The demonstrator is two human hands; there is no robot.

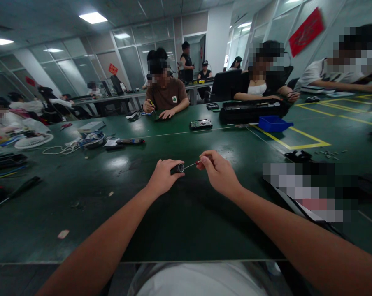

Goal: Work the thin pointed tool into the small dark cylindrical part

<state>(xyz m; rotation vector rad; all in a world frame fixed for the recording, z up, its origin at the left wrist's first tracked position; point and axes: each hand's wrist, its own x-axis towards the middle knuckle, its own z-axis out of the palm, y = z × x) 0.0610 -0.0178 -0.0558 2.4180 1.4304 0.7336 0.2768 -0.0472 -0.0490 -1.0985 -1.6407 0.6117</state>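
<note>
My left hand [164, 174] is closed around a short black cylinder [177, 168] with a round, pale-rimmed end facing right; it resembles a small flashlight, but most of it is hidden by the fingers. My right hand [219, 172] grips a screwdriver [190, 165] with a thin metal shaft and a reddish handle partly covered by the fingers. The shaft points left, its tip at or very near the cylinder's round end; whether it goes inside I cannot tell. Both hands are held over the middle of the green table [173, 230].
On the right lie a blurred-out sheet [312, 197], small black parts [298, 156] and a blue bin [274, 124]. A circuit-board device [201, 124] sits ahead. Left are a dark pen-like tool [130, 141] and bundled cables [91, 139]. Across the table, a person [166, 92] handles a tool.
</note>
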